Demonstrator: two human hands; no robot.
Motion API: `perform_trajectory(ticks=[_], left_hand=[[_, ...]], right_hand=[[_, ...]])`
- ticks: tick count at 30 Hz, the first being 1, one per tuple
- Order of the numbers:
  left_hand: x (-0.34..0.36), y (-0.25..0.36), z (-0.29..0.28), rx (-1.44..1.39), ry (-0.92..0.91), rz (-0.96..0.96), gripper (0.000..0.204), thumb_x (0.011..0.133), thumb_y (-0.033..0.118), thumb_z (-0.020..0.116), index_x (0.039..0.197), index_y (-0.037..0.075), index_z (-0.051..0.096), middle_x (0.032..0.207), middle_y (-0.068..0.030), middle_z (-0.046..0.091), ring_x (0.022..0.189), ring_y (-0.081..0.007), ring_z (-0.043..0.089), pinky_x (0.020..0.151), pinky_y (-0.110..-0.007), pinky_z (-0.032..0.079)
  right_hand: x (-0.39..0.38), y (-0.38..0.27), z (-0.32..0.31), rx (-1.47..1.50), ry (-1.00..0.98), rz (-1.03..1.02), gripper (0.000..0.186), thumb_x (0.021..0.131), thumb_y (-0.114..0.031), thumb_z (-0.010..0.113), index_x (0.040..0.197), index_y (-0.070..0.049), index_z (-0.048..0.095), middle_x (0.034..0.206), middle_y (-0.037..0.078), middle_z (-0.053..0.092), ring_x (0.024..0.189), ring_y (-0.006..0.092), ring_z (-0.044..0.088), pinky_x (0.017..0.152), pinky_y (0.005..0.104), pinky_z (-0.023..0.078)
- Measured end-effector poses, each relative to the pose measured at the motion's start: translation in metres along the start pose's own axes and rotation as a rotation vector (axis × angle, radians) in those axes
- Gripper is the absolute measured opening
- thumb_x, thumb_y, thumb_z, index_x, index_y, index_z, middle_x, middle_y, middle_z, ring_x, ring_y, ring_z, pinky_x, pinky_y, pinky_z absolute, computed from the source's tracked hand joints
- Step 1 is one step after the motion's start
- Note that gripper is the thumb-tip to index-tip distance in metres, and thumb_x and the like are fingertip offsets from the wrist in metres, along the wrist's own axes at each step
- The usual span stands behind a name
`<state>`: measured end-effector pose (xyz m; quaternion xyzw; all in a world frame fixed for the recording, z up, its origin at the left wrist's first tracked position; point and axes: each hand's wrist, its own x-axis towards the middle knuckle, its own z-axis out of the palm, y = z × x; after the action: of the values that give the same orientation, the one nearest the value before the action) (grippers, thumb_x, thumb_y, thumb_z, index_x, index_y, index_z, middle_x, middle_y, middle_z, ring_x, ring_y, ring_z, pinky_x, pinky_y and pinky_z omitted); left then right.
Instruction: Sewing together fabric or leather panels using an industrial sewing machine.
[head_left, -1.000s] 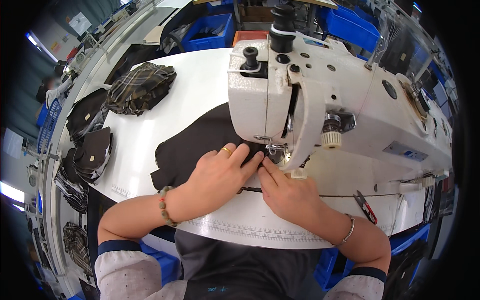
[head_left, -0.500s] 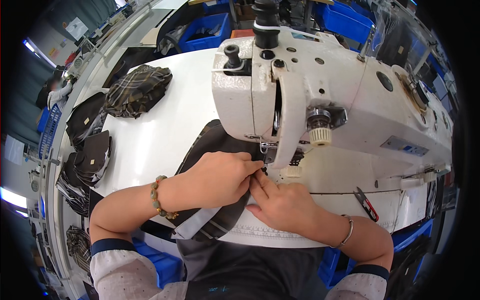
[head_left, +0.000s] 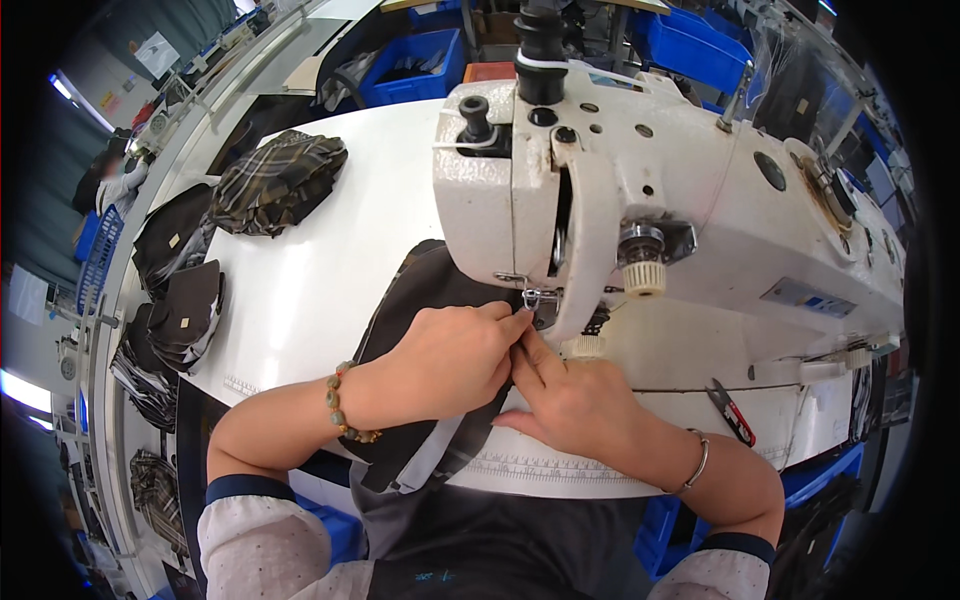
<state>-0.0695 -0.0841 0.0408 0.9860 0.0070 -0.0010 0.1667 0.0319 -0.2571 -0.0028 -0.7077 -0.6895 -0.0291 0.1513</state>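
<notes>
A dark brown fabric piece (head_left: 428,285) with a pale grey strip (head_left: 425,455) lies on the white sewing table, partly beneath the sewing machine's head. My left hand (head_left: 450,355) is closed with its fingertips pinching the fabric's edge right beside the presser foot (head_left: 533,298). From the other side my right hand (head_left: 580,405) meets it. Its fingers are together at that same edge, and its thumb points left, lower down. The fabric under both hands is mostly hidden, and so is the needle's tip.
The white sewing machine (head_left: 700,215) fills the upper right. Red-handled thread snips (head_left: 735,412) lie on the table at right. A plaid fabric pile (head_left: 280,185) and stacked dark pieces (head_left: 187,315) sit at left. Blue bins (head_left: 412,68) stand behind. A person (head_left: 120,185) sits far left.
Both hands stay at the presser foot. My left forearm has shifted right, and the fabric's lower end with its grey strip has swung right with it. The view has moved slightly.
</notes>
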Motion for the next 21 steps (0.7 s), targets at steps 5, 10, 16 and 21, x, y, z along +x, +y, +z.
perform_trajectory(ticks=[5, 10, 16, 21], left_hand=[[-0.015, 0.010, -0.013, 0.117, -0.062, 0.056, 0.052, 0.082, 0.011, 0.063, 0.132, -0.003, 0.059, 0.085, -0.0116, 0.065, 0.071, -0.0265, 0.068, 0.055, -0.038, 0.052], [-0.031, 0.014, -0.030, 0.213, -0.216, 0.116, 0.063, 0.079, 0.011, 0.065, 0.138, -0.006, 0.053, 0.058, -0.0075, 0.060, 0.049, -0.0233, 0.060, 0.044, -0.034, 0.044], [-0.034, 0.021, -0.028, 0.279, -0.216, 0.133, 0.060, 0.078, 0.009, 0.063, 0.136, -0.006, 0.055, 0.058, -0.0050, 0.060, 0.050, -0.0195, 0.061, 0.043, -0.033, 0.044], [-0.034, 0.025, -0.023, 0.319, -0.182, 0.120, 0.060, 0.078, 0.010, 0.063, 0.136, -0.006, 0.057, 0.057, -0.0037, 0.059, 0.048, -0.0181, 0.060, 0.042, -0.031, 0.043]], right_hand=[[-0.002, 0.000, 0.004, -0.058, 0.085, -0.180, 0.066, 0.081, -0.055, 0.072, 0.117, 0.000, 0.069, 0.122, 0.025, 0.065, 0.057, 0.0164, 0.061, 0.048, 0.0269, 0.048], [0.000, -0.014, 0.007, -0.192, 0.177, -0.245, 0.042, 0.089, -0.038, 0.068, 0.109, -0.001, 0.072, 0.104, 0.022, 0.071, 0.049, 0.0135, 0.054, 0.045, 0.0265, 0.043], [0.001, -0.012, 0.010, -0.320, 0.257, -0.309, 0.021, 0.078, -0.014, 0.066, 0.093, -0.001, 0.073, 0.093, 0.021, 0.074, 0.048, 0.0116, 0.054, 0.044, 0.0242, 0.040], [0.000, -0.012, 0.009, -0.257, 0.260, -0.315, 0.020, 0.080, -0.018, 0.067, 0.091, -0.002, 0.072, 0.095, 0.019, 0.073, 0.050, 0.0115, 0.053, 0.044, 0.0245, 0.039]])
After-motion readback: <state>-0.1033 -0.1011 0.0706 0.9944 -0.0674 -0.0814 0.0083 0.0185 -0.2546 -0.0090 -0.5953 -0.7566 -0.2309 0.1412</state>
